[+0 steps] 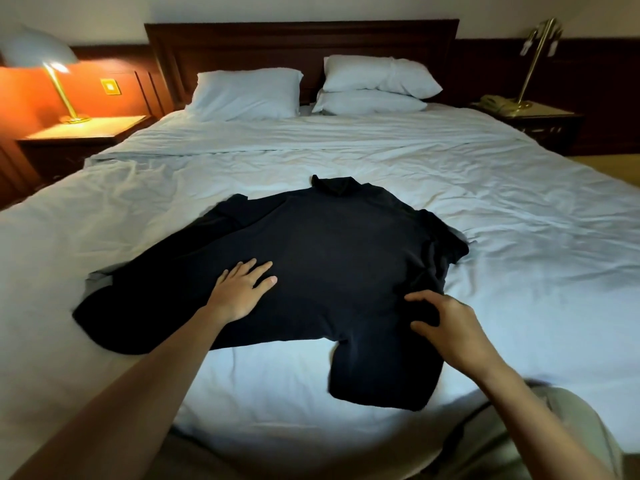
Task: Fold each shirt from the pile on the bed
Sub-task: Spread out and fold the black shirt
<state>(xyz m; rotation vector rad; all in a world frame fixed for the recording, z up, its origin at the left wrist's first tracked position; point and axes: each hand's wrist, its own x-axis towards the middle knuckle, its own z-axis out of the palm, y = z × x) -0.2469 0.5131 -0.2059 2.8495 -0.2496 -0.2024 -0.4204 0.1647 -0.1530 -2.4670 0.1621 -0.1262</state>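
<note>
Your right hand (446,327) has a curled grip pinching the black shirt (339,258) at its near side edge. Left of that grip, your left hand (239,289) lies flat and open on the cloth. The shirt lies spread on the bed (519,202), its folding apparently barely begun. No pile shows.
</note>
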